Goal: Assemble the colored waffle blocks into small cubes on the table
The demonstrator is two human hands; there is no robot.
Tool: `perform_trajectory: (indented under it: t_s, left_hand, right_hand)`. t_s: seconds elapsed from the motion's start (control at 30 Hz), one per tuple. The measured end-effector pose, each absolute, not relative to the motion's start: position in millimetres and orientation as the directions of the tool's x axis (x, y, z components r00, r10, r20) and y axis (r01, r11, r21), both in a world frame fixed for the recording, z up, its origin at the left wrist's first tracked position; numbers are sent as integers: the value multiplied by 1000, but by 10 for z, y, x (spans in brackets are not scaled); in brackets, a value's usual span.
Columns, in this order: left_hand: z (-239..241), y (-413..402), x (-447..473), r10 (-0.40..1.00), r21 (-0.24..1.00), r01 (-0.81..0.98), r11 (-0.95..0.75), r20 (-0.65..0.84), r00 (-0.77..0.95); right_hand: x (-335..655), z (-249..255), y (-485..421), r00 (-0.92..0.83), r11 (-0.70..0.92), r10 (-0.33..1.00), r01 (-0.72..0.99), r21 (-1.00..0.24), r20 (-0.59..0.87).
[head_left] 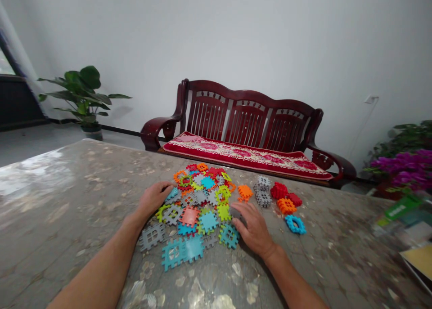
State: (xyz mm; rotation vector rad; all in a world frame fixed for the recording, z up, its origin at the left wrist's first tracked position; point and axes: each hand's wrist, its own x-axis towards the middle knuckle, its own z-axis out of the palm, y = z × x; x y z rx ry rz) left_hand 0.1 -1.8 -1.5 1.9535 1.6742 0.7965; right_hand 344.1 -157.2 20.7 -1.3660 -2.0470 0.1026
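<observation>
A loose pile of interlocking plastic tiles in several colours lies on the table, with a salmon tile [190, 216] and a light-blue tile [208, 220] near its front. At the pile's left edge my left hand [157, 198] has its fingers curled around the edge of a blue tile [172, 194]; the thumb is mostly hidden. My right hand [252, 226] rests by the pile's right side, thumb and fingers apart, close to a yellow-green tile [223, 212]. A greyish patch shows between them, too unclear to name. Two joined blue tiles [183, 251] lie in front.
Right of the pile stand stacks of grey tiles [263, 197], red tiles [279, 190] and orange tiles [286, 206], plus a blue ring-shaped tile [295, 224]. A blurred green package [400, 208] lies at the right. Beyond the table [101, 174] is a wooden bench [246, 115].
</observation>
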Motion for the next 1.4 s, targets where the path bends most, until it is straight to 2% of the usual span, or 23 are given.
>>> perform_trajectory:
  t_s: [0.17,0.3,0.47,0.7,0.9,1.17,1.4]
  left_hand:
    - [-10,-27,7,987,667,728,-157,138,87]
    - [-10,-25,9,986,666,728,-162,138,93]
    - [-17,-15,3,987,676,719,-160,131,96]
    - [-53,7,-13,985,675,719,-169,138,102]
    - [-108,50,-36,985,666,727,-167,144,95]
    - [-121,43,-43,981,656,730,-192,159,114]
    - [-62,3,-10,979,631,750,-200,165,123]
  right_hand:
    - [3423,170,-1504,-271,437,872,806,-400,407]
    - [3398,173,-1521,-277,460,875,731,-504,396]
    - [3381,155,-1504,-161,443,878,631,-637,451]
    - [3357,29,-1386,59,300,914,568,-766,401]
    - [3322,78,-1181,-4,328,903,652,-684,429]
    - [3209,80,-927,-43,260,933,766,-588,357]
    - [3143,30,-899,19,235,930,737,-634,368]
